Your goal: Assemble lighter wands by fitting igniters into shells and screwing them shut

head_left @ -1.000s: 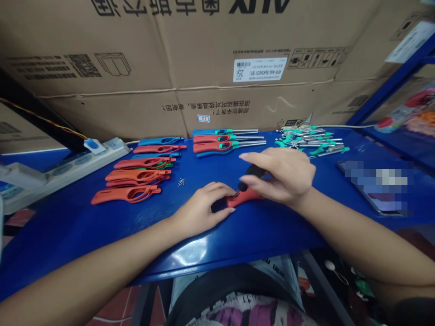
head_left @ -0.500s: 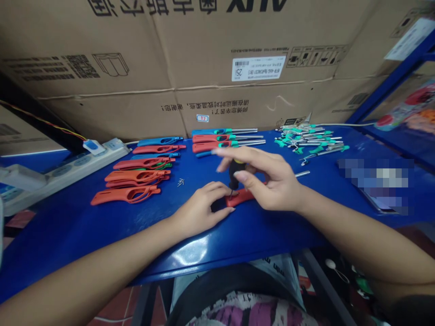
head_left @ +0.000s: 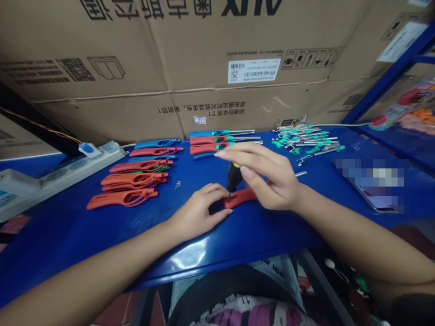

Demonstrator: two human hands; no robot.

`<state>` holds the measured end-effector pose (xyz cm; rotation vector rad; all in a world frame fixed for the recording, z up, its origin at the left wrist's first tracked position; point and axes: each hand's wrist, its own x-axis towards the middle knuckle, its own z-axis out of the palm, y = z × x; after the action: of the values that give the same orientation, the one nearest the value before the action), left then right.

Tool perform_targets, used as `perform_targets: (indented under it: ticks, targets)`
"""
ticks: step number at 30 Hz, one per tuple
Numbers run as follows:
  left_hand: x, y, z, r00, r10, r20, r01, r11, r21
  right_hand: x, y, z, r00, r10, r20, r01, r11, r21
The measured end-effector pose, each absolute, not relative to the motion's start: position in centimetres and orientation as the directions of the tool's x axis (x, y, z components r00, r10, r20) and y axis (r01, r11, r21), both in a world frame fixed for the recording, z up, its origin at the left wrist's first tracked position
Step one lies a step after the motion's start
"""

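Red lighter [head_left: 245,196] flat on the table [head_left: 265,240], pinched at its end in the left hand [head_left: 197,207]; driver [head_left: 234,178], pinched in the right hand [head_left: 279,182], now swung steeper, tip against the lighter, seemingly lined up with a screw hole.

A white power strip [head_left: 57,173] lay by the far left corner of the worktop [head_left: 91,226]; a phone [head_left: 375,195] rested near its right edge, and printed cardboard [head_left: 136,108] stood along its far edge.

A workshop-like bench, with lighter casings [head_left: 122,198] and loose metal-tubed parts [head_left: 307,138].
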<state>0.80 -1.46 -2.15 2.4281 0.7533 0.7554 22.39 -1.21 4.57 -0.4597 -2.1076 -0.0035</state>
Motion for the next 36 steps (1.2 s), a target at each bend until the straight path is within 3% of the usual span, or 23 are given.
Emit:
perform_targets:
  ticks: [2,3,7,12,16,21,22,26,27,30,31,35,36]
  targets:
    - [0.8,-1.5,-2.1,0.696,0.629,0.348,0.362,-0.725,0.586,22.3,-1.1,4.7,-0.492,0.388,0.779,0.271,0.919,-0.287]
    - [0.8,-1.5,-2.1,0.696,0.628,0.348,0.362,-0.726,0.585,22.3,-1.0,4.7,-0.475,0.387,0.79,0.276,0.919,-0.283]
    - [0.8,-1.5,-2.0,0.695,0.623,0.36,0.354,-0.731,0.583,22.4,-0.8,4.5,-0.396,0.275,0.876,0.374,0.92,-0.12]
    - [0.8,-1.5,-2.0,0.707,0.619,0.341,0.352,-0.726,0.59,22.5,-0.3,4.1,-0.481,0.495,0.723,0.218,0.867,-0.448]
    - [0.7,-1.5,-2.1,0.702,0.622,0.347,0.342,-0.722,0.602,22.8,0.4,4.0,-0.379,0.387,0.84,0.261,0.916,-0.304]
    - [0.7,-1.5,-2.1,0.702,0.626,0.34,0.35,-0.719,0.601,22.9,0.3,4.0,-0.549,0.541,0.637,0.077,0.792,-0.606]
    - [0.7,-1.5,-2.1,0.7,0.624,0.346,0.349,-0.722,0.598,22.9,0.2,4.0,-0.525,0.532,0.664,0.087,0.81,-0.58]
    - [0.7,-1.5,-2.2,0.698,0.617,0.363,0.338,-0.732,0.592,22.7,-0.1,4.2,-0.437,0.351,0.828,0.242,0.933,-0.267]
    - [0.7,-1.5,-2.3,0.699,0.618,0.36,0.341,-0.73,0.592,22.6,-0.3,4.2,-0.46,0.358,0.812,0.238,0.931,-0.276]
    - [0.7,-1.5,-2.3,0.703,0.625,0.339,0.354,-0.721,0.595,22.3,-0.5,4.1,-0.522,0.478,0.706,0.15,0.867,-0.476]
    - [0.7,-1.5,-2.3,0.705,0.624,0.337,0.355,-0.721,0.595,22.2,-0.5,4.0,-0.5,0.488,0.715,0.133,0.86,-0.494]
    - [0.7,-1.5,-2.2,0.698,0.614,0.367,0.333,-0.733,0.594,22.3,-0.2,3.9,-0.38,0.334,0.863,0.227,0.938,-0.263]
    - [0.8,-1.5,-2.2,0.699,0.614,0.366,0.332,-0.732,0.595,22.4,-0.2,3.9,-0.404,0.343,0.848,0.236,0.935,-0.266]
